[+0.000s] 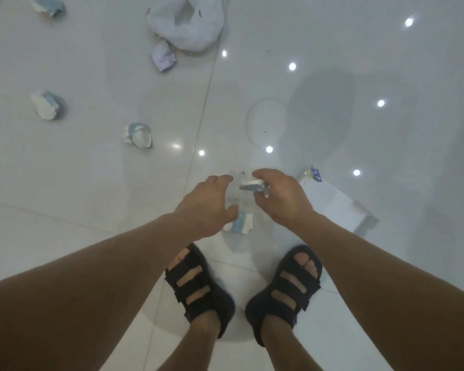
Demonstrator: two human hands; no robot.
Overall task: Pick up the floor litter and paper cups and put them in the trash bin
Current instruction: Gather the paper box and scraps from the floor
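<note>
My right hand point(279, 199) pinches a small flattened grey-white piece of litter point(252, 186) above the glossy white floor. My left hand point(208, 207) hovers beside it, fingers loosely curled and holding nothing. Just below and between the hands a crushed blue-and-white paper cup point(240, 223) lies on the floor, partly hidden by my left hand. More crushed cups lie to the left: one point(137, 135) nearby, another point(47, 105) further left, one point(50, 5) at the top edge. A crumpled pale paper point(163, 56) lies by a white plastic bag point(188, 22). No trash bin shows.
A white box-like object point(335, 203) stands right of my right hand, with a small blue-labelled wrapper point(315, 174) at its far corner. My feet in black sandals point(200, 287) stand on the tiles below the hands. Ceiling lights reflect in the floor.
</note>
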